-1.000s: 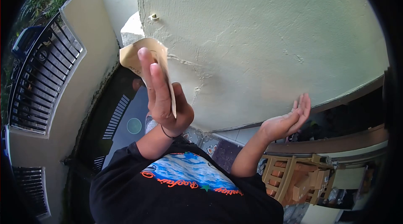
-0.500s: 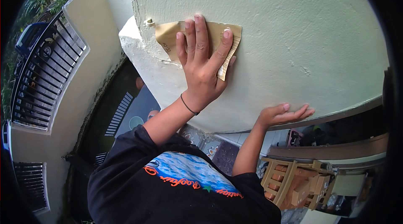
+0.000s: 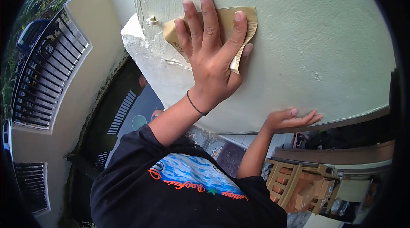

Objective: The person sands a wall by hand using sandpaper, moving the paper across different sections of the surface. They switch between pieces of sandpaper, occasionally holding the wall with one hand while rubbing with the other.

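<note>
My left hand (image 3: 211,65) lies spread against the pale green wall (image 3: 299,27), holding a tan sheet of sandpaper (image 3: 228,16) under its fingers. The sheet has faint print on its backing and a curled, striped edge beside my thumb. A dark band circles that wrist. Lower down to the right, my right hand (image 3: 288,120) rests by the wall's bottom edge, fingers stretched out and nothing in them. Cracks and rough patches mark the wall surface, and a small white fitting (image 3: 152,20) sticks out left of the sheet.
To the left, a low wall carries a black metal railing (image 3: 47,74), with a dark vehicle (image 3: 32,35) beyond it. A round greenish container (image 3: 139,122) stands on the ground below. Wooden furniture (image 3: 284,181) and cardboard boxes (image 3: 305,197) are at the lower right.
My left hand has slid up and to the right along the wall, taking the sandpaper with it. My right hand has barely shifted.
</note>
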